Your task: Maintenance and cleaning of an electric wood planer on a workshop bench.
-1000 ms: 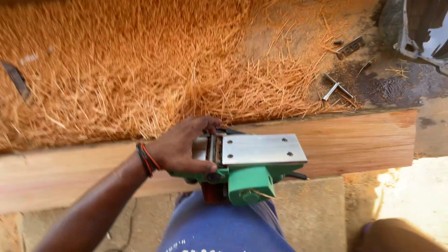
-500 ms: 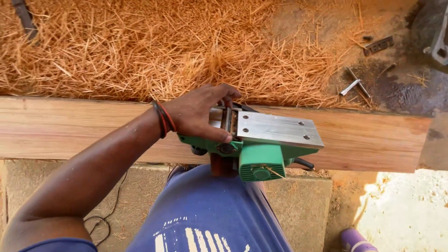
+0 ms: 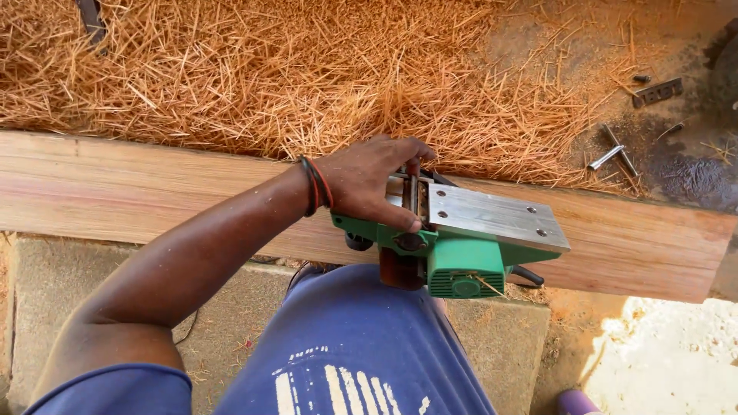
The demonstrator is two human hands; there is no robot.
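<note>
1. Since the frame half a second earlier, little is seen to have shifted in the head view: the left hand (image 3: 374, 178) is kept on the green electric planer (image 3: 453, 242), and both are found at almost the same spot along the wooden plank (image 3: 138, 188).
2. The planer is turned upside down on the plank, its flat metal sole plate (image 3: 496, 219) facing up, and its green body overhangs the near edge of the plank above the person's blue shorts (image 3: 346, 346).
3. The left grip is laid over the planer's left end, fingers curled down across the gap beside the sole plate; it is pressed on the tool rather than clenched around it.
4. The right hand is not shown.
5. Red and black bands (image 3: 317, 184) are worn on the left wrist.
6. A deep heap of wood shavings (image 3: 269, 69) is piled behind the plank.
7. Small metal parts (image 3: 615, 150) are scattered on the dark ground at the far right.
</note>
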